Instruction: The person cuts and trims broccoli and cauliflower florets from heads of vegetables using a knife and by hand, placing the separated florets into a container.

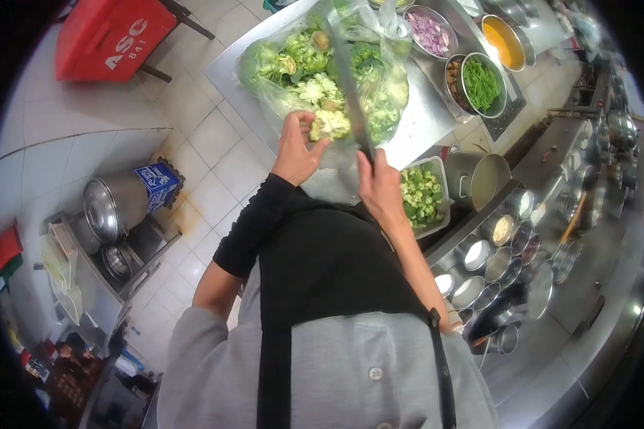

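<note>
My left hand [298, 154] has its fingers closed around a broccoli piece [330, 125], whose pale, cut-looking side faces up. The handle of a long knife [348, 75] is gripped in my right hand [380, 187]. Its blade, smeared by motion, points away from me and passes just right of the piece; whether they touch I cannot tell. Behind both hands lies a clear plastic bag [259, 75] full of broccoli heads [365, 61] and paler cut pieces [316, 89]. A white basket [442, 187] of green florets [420, 196] stands close to my right wrist.
The bag rests on a metal table [426, 107]. To the right are bowls of chopped onion [429, 32] and cut green vegetables [481, 82], an orange-filled pot [504, 43], a large pot [483, 179] and several seasoning containers [477, 254]. A red bin [111, 39] stands at upper left.
</note>
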